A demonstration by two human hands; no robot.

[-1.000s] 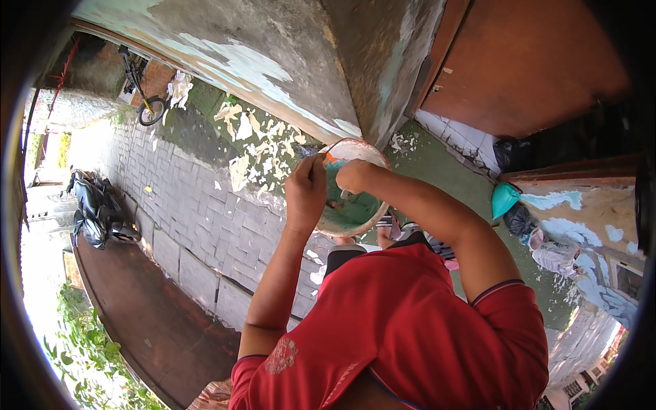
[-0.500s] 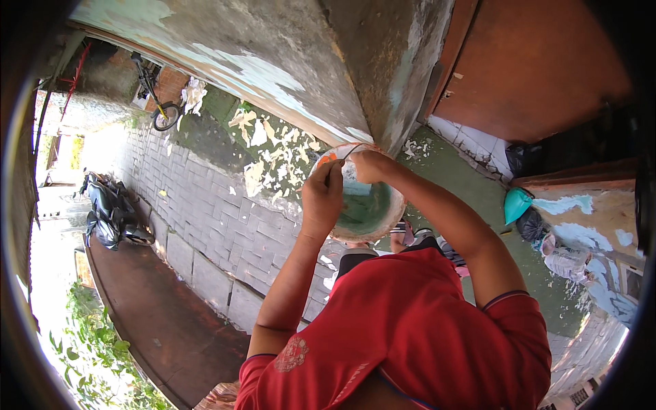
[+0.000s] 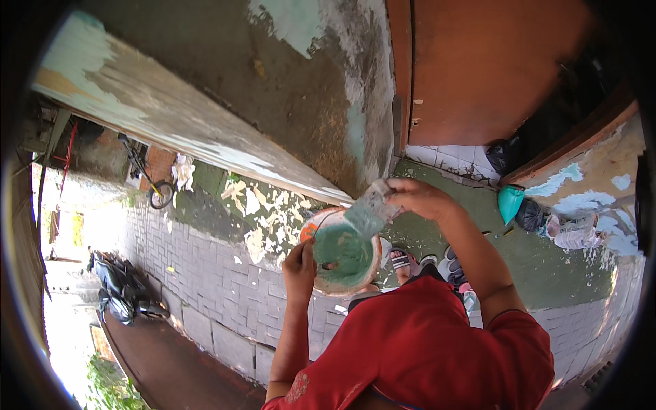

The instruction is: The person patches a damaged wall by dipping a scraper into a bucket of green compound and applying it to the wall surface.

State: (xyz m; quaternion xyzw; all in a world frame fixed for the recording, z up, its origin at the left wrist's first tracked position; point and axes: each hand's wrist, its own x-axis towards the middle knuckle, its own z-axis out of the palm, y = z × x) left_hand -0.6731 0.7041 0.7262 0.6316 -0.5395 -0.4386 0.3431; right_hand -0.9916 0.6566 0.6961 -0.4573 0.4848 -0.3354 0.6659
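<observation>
Holding a flat grey-green piece [image 3: 364,217] tight in the right hand [image 3: 420,198], just over a bucket [image 3: 376,264]

Right fingers clamped on the top right end of the piece, left hand [image 3: 299,270] closed on the bucket's thin wire handle [image 3: 320,225]. Tilted over the bucket's upper right rim, wet-looking and too blurry to name for sure. Probably light and stiff, but slippery; best held hard by the end away from the bucket, thumb against fingers. Likely much heavier at the bucket, with blue-green liquid [image 3: 347,247] inside, so best kept level by the handle. Further out, white flakes [image 3: 254,244] on the ground, a patchy wall [image 3: 307,102] and a teal bag [image 3: 510,203]
</observation>
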